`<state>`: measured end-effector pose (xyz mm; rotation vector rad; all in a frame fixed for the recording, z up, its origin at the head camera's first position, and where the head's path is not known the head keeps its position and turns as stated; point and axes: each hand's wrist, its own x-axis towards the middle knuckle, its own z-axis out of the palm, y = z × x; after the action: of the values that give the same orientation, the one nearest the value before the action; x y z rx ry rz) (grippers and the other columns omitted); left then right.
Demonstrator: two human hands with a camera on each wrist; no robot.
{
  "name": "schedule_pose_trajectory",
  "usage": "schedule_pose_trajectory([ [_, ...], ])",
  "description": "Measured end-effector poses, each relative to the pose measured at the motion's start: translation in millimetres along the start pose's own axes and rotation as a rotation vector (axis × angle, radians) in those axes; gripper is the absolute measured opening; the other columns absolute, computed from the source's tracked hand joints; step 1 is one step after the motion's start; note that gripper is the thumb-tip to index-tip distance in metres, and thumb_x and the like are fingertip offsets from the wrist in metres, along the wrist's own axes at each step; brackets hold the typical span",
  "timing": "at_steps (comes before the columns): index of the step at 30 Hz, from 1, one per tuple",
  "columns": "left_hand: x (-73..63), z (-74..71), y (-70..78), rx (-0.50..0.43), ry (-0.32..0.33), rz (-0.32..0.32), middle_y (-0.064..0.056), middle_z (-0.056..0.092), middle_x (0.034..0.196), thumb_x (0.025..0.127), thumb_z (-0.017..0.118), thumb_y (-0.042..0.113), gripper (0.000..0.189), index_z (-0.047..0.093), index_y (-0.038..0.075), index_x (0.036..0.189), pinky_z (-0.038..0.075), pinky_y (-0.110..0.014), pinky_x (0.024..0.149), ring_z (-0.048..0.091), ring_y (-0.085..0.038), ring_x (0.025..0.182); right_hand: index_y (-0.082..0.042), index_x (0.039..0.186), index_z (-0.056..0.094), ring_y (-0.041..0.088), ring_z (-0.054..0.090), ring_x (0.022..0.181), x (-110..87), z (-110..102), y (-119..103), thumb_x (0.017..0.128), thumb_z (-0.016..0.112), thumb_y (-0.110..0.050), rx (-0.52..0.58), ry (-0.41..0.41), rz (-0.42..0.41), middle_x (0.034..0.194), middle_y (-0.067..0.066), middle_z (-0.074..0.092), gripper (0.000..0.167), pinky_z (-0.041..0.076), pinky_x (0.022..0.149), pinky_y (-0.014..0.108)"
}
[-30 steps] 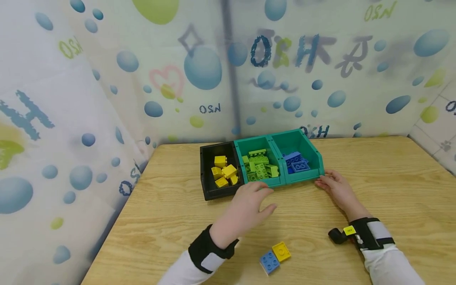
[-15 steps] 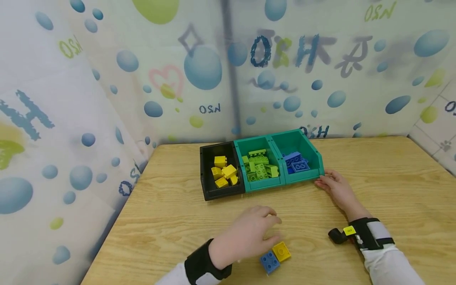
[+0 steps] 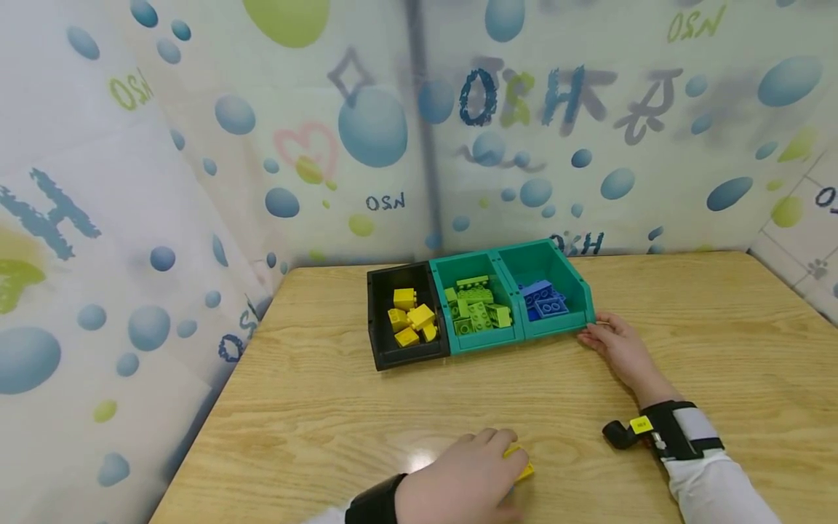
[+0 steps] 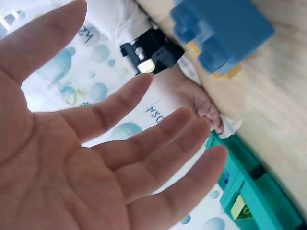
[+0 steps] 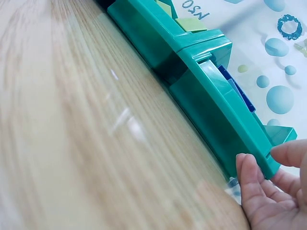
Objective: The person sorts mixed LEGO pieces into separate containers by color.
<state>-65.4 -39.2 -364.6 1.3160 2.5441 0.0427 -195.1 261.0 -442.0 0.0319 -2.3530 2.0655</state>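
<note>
My left hand (image 3: 461, 480) is over two bricks at the front of the table, fingers spread and palm bare in the left wrist view. Close to its fingertips there is a blue toy brick (image 4: 235, 33), which the hand hides in the head view. A yellow brick (image 3: 526, 471) shows partly past the fingers, beside the blue one. My right hand (image 3: 625, 356) pinches the front right corner of the teal bin (image 3: 556, 325) between thumb and fingers. Several blue bricks (image 3: 543, 298) lie in that bin.
Joined to its left are a second teal bin (image 3: 484, 340) with several lime green bricks (image 3: 480, 314) and a black bin (image 3: 412, 354) with several yellow bricks (image 3: 420, 316). All stand on a wooden table (image 3: 314, 407) before a patterned curtain (image 3: 373, 233).
My left hand has come back from the front of the bins, down to the blue and yellow bricks. The right hand stays at the teal bin's corner.
</note>
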Motion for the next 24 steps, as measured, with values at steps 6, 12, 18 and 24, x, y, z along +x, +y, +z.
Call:
schedule_pose_trajectory([
  [6, 3.2, 10.6, 0.7, -0.016, 0.004, 0.03, 0.007, 0.054, 0.119, 0.086, 0.068, 0.039, 0.043, 0.055, 0.021, 0.123, 0.048, -0.018, 0.077, 0.053, -0.005, 0.1, 0.015, 0.13, 0.028, -0.007, 0.06, 0.085, 0.3, 0.1, 0.1, 0.102, 0.036, -0.016, -0.004, 0.006, 0.008, 0.092, -0.011, 0.058, 0.042, 0.051, 0.079, 0.01],
  [12, 7.2, 18.8, 1.9, -0.068, -0.025, -0.004, 0.007, 0.054, 0.105, 0.088, 0.066, 0.027, 0.034, 0.056, 0.019, 0.119, 0.044, -0.015, 0.065, 0.046, -0.002, 0.085, 0.016, 0.132, 0.026, -0.007, 0.06, 0.085, -0.2, 1.1, -0.4, 0.103, 0.036, -0.017, -0.011, 0.003, 0.021, 0.094, -0.007, 0.057, 0.045, 0.051, 0.079, 0.01],
  [18, 10.5, 22.7, 0.5, -0.121, -0.082, -0.028, 0.007, 0.053, 0.108, 0.089, 0.063, 0.038, 0.034, 0.057, 0.02, 0.118, 0.045, -0.016, 0.067, 0.044, -0.002, 0.082, 0.015, 0.132, 0.026, -0.007, 0.06, 0.085, -0.6, 1.3, -0.9, 0.103, 0.035, -0.017, -0.011, 0.005, 0.02, 0.094, -0.008, 0.057, 0.044, 0.051, 0.079, 0.01],
  [24, 11.9, 25.5, -1.2, -0.117, -0.098, -0.002, 0.007, 0.053, 0.108, 0.09, 0.063, 0.033, 0.028, 0.06, 0.022, 0.116, 0.044, -0.015, 0.068, 0.044, -0.002, 0.08, 0.016, 0.132, 0.026, -0.006, 0.06, 0.085, -0.5, 0.9, -0.7, 0.102, 0.035, -0.015, -0.007, 0.002, 0.012, 0.095, -0.007, 0.057, 0.044, 0.051, 0.079, 0.01],
])
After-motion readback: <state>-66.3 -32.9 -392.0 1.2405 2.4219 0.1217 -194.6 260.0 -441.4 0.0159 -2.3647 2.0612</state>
